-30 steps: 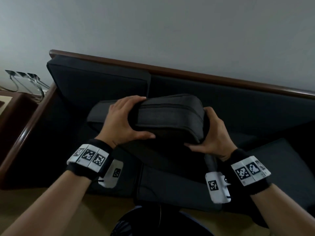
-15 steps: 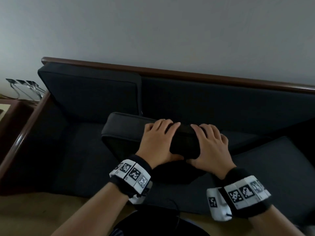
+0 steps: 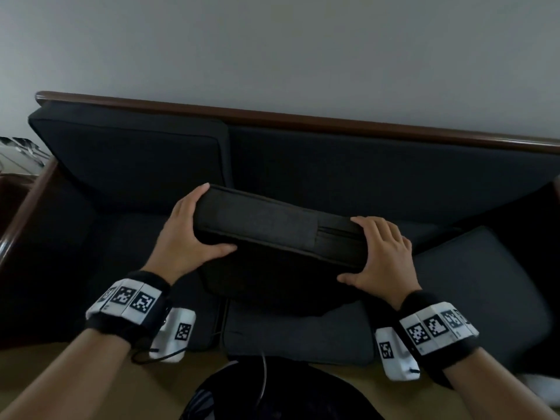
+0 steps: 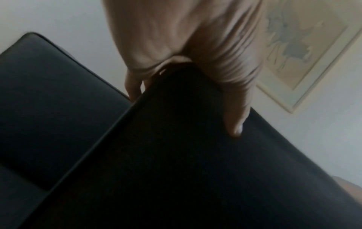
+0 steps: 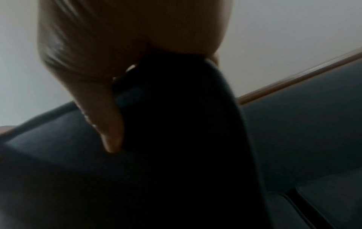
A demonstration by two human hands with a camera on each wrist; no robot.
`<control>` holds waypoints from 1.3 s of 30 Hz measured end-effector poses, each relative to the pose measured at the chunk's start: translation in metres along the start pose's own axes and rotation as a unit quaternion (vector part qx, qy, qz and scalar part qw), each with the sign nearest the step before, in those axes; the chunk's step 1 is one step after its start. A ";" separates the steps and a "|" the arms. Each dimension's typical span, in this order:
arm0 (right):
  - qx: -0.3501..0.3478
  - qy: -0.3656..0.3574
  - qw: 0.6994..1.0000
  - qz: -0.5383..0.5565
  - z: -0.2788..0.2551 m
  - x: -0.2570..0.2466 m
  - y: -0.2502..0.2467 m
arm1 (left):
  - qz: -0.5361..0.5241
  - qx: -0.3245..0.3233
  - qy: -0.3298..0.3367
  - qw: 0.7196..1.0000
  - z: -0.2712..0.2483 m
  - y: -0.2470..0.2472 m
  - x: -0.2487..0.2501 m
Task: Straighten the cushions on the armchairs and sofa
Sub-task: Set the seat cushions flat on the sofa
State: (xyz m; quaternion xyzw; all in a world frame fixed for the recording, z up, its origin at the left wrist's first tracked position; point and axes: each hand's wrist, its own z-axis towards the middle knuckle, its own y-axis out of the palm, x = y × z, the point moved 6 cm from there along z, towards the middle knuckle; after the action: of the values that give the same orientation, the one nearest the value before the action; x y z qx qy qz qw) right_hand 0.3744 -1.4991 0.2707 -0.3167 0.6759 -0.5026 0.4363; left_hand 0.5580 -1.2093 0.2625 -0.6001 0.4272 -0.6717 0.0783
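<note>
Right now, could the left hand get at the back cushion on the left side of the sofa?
Probably yes: nothing lies between it and the back cushion, but the left hand grips the loose cushion and must let go first.

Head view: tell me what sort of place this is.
Probably a living room or lounge: a dark sofa with a wooden top rail stands against a plain wall, and a framed picture hangs there.
</note>
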 end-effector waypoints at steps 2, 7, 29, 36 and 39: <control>-0.026 0.010 0.999 -0.030 0.001 -0.001 -0.003 | 0.007 0.000 0.021 1.000 -0.001 0.010 0.018; -0.063 -0.064 0.996 0.015 0.006 -0.040 -0.015 | 0.023 -0.039 0.143 0.989 -0.020 0.044 0.077; 0.145 -0.049 0.923 0.354 -0.041 0.015 -0.061 | 0.133 -0.143 0.310 0.931 -0.003 0.067 0.134; -0.014 -0.012 0.793 0.608 -0.020 0.019 0.009 | 0.299 -0.140 0.223 0.917 0.003 0.094 0.112; -0.090 0.169 0.670 0.718 -0.018 0.020 0.065 | 0.348 -0.175 0.159 0.907 -0.002 0.138 0.062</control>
State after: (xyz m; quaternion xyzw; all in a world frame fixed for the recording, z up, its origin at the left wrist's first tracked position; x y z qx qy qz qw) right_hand 0.3501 -1.4899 0.2051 0.3188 0.7985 -0.0163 0.5103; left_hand 0.4835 -1.3326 0.2163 -0.3026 0.7268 -0.6024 0.1317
